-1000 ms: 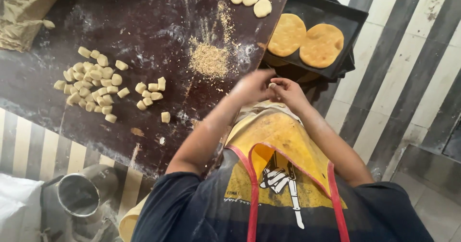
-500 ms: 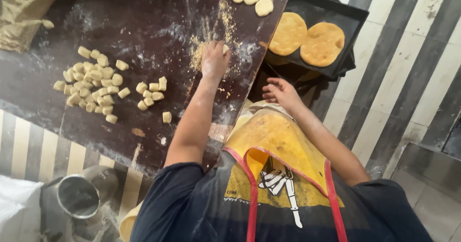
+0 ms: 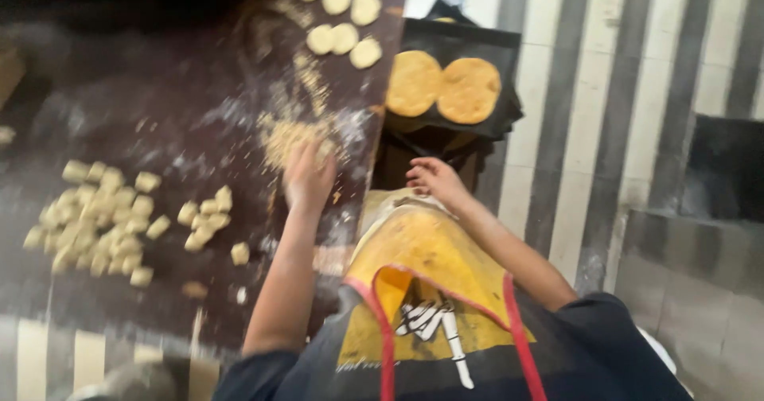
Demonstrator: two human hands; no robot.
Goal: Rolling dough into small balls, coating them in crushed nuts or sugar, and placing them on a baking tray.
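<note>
My left hand lies flat, fingers spread, on the flour pile on the dark bench, gripping nothing. Right hand hovers loosely open, empty, by the bench edge. Dough chunks heaped left; flattened rounds wait on black tray.

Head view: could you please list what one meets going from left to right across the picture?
Dough pieces → left hand on the flour pile → right hand → flat rounds on a black tray → striped floor.
</note>
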